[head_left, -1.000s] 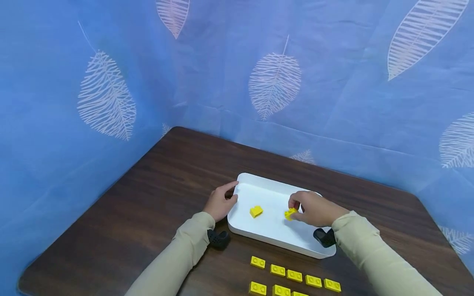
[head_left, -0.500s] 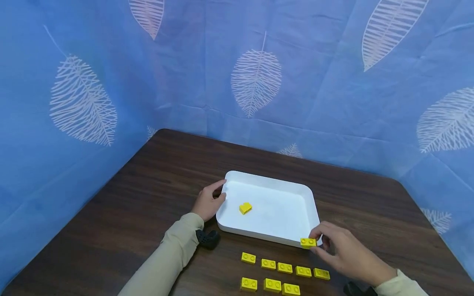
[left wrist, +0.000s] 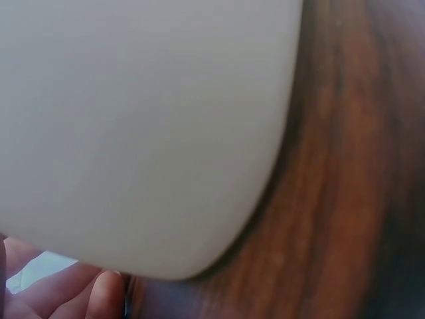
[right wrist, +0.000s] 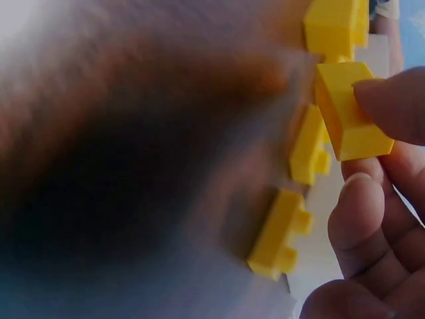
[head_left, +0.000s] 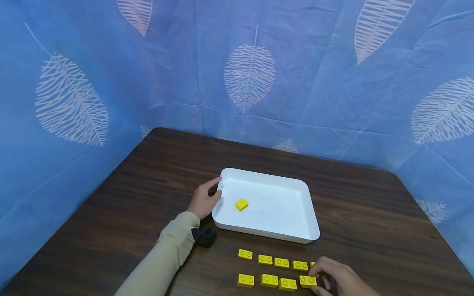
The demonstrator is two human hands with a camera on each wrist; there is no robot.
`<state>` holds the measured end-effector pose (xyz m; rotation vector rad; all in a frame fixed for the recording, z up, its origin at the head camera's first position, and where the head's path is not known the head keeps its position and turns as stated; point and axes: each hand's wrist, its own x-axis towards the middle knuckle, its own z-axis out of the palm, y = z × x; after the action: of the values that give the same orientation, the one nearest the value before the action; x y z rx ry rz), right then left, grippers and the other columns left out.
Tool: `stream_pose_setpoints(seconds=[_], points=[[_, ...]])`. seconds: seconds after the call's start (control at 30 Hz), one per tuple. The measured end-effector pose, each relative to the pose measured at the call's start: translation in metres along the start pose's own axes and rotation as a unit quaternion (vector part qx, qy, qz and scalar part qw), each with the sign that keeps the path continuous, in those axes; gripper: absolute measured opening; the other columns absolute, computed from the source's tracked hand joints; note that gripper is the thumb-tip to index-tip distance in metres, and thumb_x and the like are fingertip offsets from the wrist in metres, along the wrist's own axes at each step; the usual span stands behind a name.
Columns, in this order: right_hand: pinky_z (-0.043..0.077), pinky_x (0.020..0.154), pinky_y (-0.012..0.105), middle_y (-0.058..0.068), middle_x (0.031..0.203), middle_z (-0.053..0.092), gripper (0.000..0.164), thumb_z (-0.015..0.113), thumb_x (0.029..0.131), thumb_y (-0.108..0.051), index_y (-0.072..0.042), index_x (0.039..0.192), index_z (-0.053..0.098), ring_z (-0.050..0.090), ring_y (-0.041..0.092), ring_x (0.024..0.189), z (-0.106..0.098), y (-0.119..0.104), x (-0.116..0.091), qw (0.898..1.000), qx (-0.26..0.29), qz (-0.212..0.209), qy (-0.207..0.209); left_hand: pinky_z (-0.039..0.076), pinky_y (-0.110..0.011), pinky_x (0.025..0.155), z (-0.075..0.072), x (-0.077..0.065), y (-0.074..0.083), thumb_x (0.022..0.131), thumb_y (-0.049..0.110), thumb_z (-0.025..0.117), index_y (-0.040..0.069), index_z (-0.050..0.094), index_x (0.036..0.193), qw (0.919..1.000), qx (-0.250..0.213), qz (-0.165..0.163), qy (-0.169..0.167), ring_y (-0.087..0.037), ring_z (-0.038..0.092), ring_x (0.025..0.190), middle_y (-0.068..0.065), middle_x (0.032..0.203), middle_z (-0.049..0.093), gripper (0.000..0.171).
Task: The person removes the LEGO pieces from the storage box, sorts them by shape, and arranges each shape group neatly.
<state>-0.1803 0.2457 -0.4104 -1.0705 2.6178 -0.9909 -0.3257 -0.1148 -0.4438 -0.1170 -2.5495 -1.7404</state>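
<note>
My right hand (head_left: 342,280) pinches a yellow toy building brick (head_left: 307,281) between thumb and fingers, at the right end of the nearer row of bricks. In the right wrist view the same brick (right wrist: 345,109) shows its hollow underside, with the thumb (right wrist: 395,106) against its side. My left hand (head_left: 201,202) touches the left rim of a white tray (head_left: 277,209), thumb and forefinger spread apart. Inside the tray, left of its middle, lies a yellow brick piece (head_left: 242,205). The left wrist view is mostly filled by the tray's pale wall (left wrist: 146,133).
Two rows of yellow two-stud bricks lie in front of the tray; the farther row (head_left: 265,259) holds several, its last one partly behind my right hand. The nearer row (head_left: 269,280) has three. A blue leaf-patterned cloth (head_left: 177,102) hangs behind the dark wooden table (head_left: 166,164).
My right hand has lifted a yellow brick out of the tray and brought it toward me to the nearer row's right end. My left hand stays at the tray; the head view has shifted slightly.
</note>
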Motion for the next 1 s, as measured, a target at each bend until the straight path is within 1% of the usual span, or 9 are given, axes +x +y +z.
stream_pose_setpoints(seconds=[0.13,0.3,0.37,0.5,0.6,0.67,0.77,0.87,1.0], points=[[0.04,0.049,0.016,-0.01,0.088,0.054,0.021,0.071,0.082,-0.008,-0.015,0.098,0.058,0.043,-0.008,0.065,0.004,0.002,0.002,1.0,0.014,0.012,-0.023,0.049,-0.041,0.093,-0.001,0.0,0.0,0.092,0.015,0.057,0.017,0.051,0.137,1.0,0.005,-0.006,0.001,-0.023,0.057,0.11,-0.01,0.126,0.059,0.045],[0.04,0.049,0.016,-0.013,0.086,0.051,0.018,0.07,0.083,-0.011,-0.014,0.097,0.059,0.041,-0.008,0.064,0.004,0.005,0.002,0.998,0.02,0.025,-0.048,0.048,-0.042,0.094,-0.002,0.0,-0.001,0.091,0.014,0.058,0.017,0.052,0.136,0.9999,0.007,-0.005,0.006,-0.024,0.057,0.11,-0.01,0.125,0.06,0.045],[0.04,0.049,0.015,-0.015,0.085,0.05,0.017,0.07,0.084,-0.012,-0.013,0.098,0.06,0.041,-0.009,0.064,0.004,0.006,0.002,0.998,0.021,0.023,-0.054,0.048,-0.042,0.094,-0.002,-0.001,0.0,0.091,0.014,0.058,0.017,0.052,0.136,1.0,0.005,-0.003,0.005,-0.024,0.057,0.111,-0.01,0.126,0.059,0.045],[0.04,0.051,0.015,-0.011,0.088,0.053,0.022,0.072,0.083,-0.013,-0.01,0.101,0.06,0.042,-0.009,0.067,0.001,0.006,0.0,0.999,0.014,-0.005,-0.049,0.047,-0.042,0.095,-0.002,-0.001,0.001,0.091,0.015,0.058,0.017,0.052,0.136,1.0,0.006,0.001,0.002,-0.024,0.056,0.112,-0.009,0.127,0.059,0.045],[0.039,0.051,0.015,-0.008,0.092,0.055,0.025,0.072,0.082,-0.016,-0.011,0.103,0.059,0.041,-0.009,0.068,-0.008,0.003,0.002,0.999,-0.01,-0.009,-0.046,0.047,-0.042,0.095,-0.001,-0.001,0.002,0.091,0.015,0.058,0.017,0.052,0.136,1.0,0.006,0.002,0.0,-0.024,0.056,0.111,-0.009,0.128,0.058,0.045],[0.039,0.051,0.015,-0.01,0.092,0.054,0.025,0.072,0.083,-0.02,-0.013,0.103,0.059,0.04,-0.008,0.067,-0.018,-0.002,0.005,0.998,-0.029,0.008,-0.046,0.048,-0.041,0.094,-0.001,-0.001,0.002,0.091,0.015,0.058,0.017,0.052,0.136,1.0,0.006,0.002,0.001,-0.024,0.057,0.11,-0.01,0.127,0.059,0.045],[0.038,0.051,0.015,-0.014,0.087,0.052,0.023,0.07,0.084,-0.023,-0.015,0.101,0.058,0.04,-0.007,0.064,-0.032,-0.011,0.014,0.997,-0.061,0.024,-0.034,0.048,-0.042,0.094,-0.001,-0.002,0.003,0.091,0.014,0.058,0.016,0.053,0.136,1.0,0.007,0.002,0.003,-0.024,0.057,0.109,-0.01,0.127,0.059,0.045],[0.039,0.051,0.016,-0.014,0.086,0.053,0.021,0.07,0.084,-0.024,-0.016,0.1,0.058,0.041,-0.006,0.063,-0.044,-0.019,0.027,0.995,-0.097,0.024,-0.01,0.047,-0.043,0.095,-0.002,-0.002,0.002,0.091,0.014,0.058,0.016,0.053,0.136,0.9999,0.011,0.004,0.004,-0.024,0.056,0.111,-0.01,0.128,0.058,0.045],[0.038,0.051,0.016,-0.01,0.087,0.056,0.019,0.071,0.083,-0.022,-0.015,0.098,0.06,0.04,-0.006,0.062,-0.055,-0.026,0.049,0.99,-0.139,0.015,0.014,0.047,-0.042,0.095,-0.002,-0.001,0.002,0.091,0.014,0.058,0.014,0.052,0.136,0.9999,0.009,0.008,-0.001,-0.025,0.057,0.11,-0.011,0.128,0.058,0.045]])
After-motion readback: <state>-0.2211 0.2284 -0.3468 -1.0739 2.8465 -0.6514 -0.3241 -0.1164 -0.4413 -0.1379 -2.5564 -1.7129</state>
